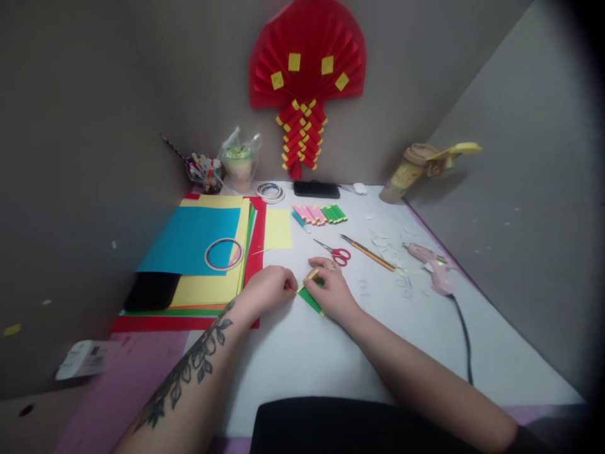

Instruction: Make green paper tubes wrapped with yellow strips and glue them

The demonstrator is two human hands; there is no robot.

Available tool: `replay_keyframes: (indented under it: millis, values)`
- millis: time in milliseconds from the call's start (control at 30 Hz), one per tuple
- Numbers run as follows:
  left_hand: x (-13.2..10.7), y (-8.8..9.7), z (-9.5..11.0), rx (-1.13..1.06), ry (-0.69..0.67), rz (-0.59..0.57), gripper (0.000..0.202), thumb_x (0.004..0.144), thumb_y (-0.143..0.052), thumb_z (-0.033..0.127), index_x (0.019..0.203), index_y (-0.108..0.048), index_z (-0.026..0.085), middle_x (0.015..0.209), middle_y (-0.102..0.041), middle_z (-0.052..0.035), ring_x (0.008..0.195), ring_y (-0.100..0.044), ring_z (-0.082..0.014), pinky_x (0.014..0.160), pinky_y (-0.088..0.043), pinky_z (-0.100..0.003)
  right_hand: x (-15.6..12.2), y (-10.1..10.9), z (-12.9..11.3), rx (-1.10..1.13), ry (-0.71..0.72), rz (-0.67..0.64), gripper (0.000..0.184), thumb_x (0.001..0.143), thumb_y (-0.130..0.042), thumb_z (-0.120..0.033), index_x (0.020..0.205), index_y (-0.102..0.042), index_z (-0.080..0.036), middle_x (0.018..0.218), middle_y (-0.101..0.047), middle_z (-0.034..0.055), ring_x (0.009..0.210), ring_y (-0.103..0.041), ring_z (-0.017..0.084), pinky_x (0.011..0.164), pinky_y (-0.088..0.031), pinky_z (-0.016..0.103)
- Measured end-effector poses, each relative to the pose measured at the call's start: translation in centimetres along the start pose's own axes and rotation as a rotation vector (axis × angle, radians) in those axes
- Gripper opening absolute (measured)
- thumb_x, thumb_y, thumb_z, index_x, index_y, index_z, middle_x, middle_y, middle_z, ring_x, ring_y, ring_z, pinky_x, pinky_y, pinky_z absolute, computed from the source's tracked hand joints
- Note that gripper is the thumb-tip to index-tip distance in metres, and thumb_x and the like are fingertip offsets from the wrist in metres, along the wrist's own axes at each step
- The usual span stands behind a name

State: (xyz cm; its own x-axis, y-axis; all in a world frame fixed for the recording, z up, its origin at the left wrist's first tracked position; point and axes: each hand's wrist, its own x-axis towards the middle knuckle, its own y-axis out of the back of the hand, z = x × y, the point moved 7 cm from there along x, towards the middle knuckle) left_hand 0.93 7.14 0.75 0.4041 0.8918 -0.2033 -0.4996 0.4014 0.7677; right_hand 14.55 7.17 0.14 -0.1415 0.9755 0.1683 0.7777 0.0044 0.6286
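Note:
My right hand (331, 289) is closed on a small piece of green paper (311, 301) with yellow strips along its edges, held low over the white tabletop. Part of that paper is hidden under the fingers. Just left of it, my left hand (275, 287) has its fingers curled in, close to the paper's left corner; what they pinch, if anything, is hidden. Beyond the hands lie red-handled scissors (340, 255) and a yellow cutter-like stick (368, 253). Small rolled paper tubes, pink (309, 214) and green (334, 214) with yellow ends, sit in rows farther back.
At left is a stack of coloured paper (189, 236) with a tape roll (208, 265) on top. A pink glue gun (437, 268) with a cord lies right, near paper scraps. Behind stand a phone (316, 189), a tumbler (409, 170) and a bagged cup (239, 167).

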Motion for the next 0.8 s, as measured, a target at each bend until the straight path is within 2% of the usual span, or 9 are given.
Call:
replay_keyframes:
  millis: [67, 200, 267, 400, 633, 800]
  values:
    - [-0.1, 0.1, 0.1, 0.021, 0.023, 0.008, 0.013, 0.068, -0.056, 0.024, 0.078, -0.063, 0.023, 0.079, -0.067, -0.0018, 0.071, -0.059, -0.0176, 0.057, -0.036, -0.025, 0.0, 0.0, 0.1, 0.008, -0.002, 0.005, 0.009, 0.071, -0.058, -0.018, 0.062, -0.062, -0.020, 0.108, -0.060, 0.0087, 0.108, -0.050, 0.026, 0.099, -0.031, 0.043]
    - [-0.4, -0.1, 0.9, 0.081, 0.061, 0.047, 0.040, 0.065, -0.064, 0.039, 0.100, -0.052, 0.024, 0.095, -0.064, -0.0033, 0.083, -0.060, -0.0213, 0.058, -0.038, -0.026, -0.1, 0.0, 0.1, 0.019, -0.001, 0.017, 0.009, 0.070, -0.058, -0.018, 0.062, -0.061, -0.021, 0.106, -0.060, 0.0080, 0.106, -0.050, 0.025, 0.098, -0.032, 0.043]
    - [-0.5, -0.3, 1.3, 0.137, 0.084, 0.086, 0.043, 0.067, -0.063, 0.040, 0.104, -0.048, 0.023, 0.102, -0.062, -0.0052, 0.091, -0.060, -0.0233, 0.063, -0.041, -0.028, -0.1, 0.0, 0.2, 0.026, -0.003, 0.019, 0.009, 0.070, -0.058, -0.018, 0.062, -0.061, -0.021, 0.105, -0.060, 0.0077, 0.106, -0.050, 0.025, 0.098, -0.033, 0.043]
    - [-0.6, -0.9, 1.5, 0.220, 0.145, 0.115, 0.042, 0.069, -0.061, 0.037, 0.105, -0.044, 0.022, 0.109, -0.059, -0.0081, 0.099, -0.058, -0.0253, 0.069, -0.042, -0.030, 0.0, 0.2, 0.4, 0.069, -0.022, 0.021, 0.008, 0.071, -0.059, -0.019, 0.063, -0.061, -0.021, 0.107, -0.060, 0.0072, 0.106, -0.051, 0.024, 0.097, -0.035, 0.042]
    - [-1.0, -0.9, 1.8, 0.280, 0.192, 0.093, 0.035, 0.072, -0.056, 0.039, 0.099, -0.043, 0.021, 0.102, -0.060, -0.0088, 0.095, -0.058, -0.0274, 0.067, -0.042, -0.033, 0.0, 0.1, 0.0, 0.020, -0.004, 0.014, 0.008, 0.069, -0.061, -0.018, 0.062, -0.064, -0.021, 0.108, -0.060, 0.0077, 0.109, -0.048, 0.026, 0.099, -0.033, 0.044]
    - [-0.9, -0.9, 1.8, 0.286, 0.202, 0.071, 0.038, 0.072, -0.057, 0.041, 0.101, -0.044, 0.020, 0.105, -0.059, -0.0100, 0.095, -0.058, -0.0275, 0.068, -0.042, -0.033, -0.1, 0.0, 0.1, -0.002, 0.013, 0.028, 0.008, 0.069, -0.061, -0.018, 0.062, -0.063, -0.021, 0.107, -0.060, 0.0076, 0.107, -0.048, 0.026, 0.097, -0.034, 0.044]
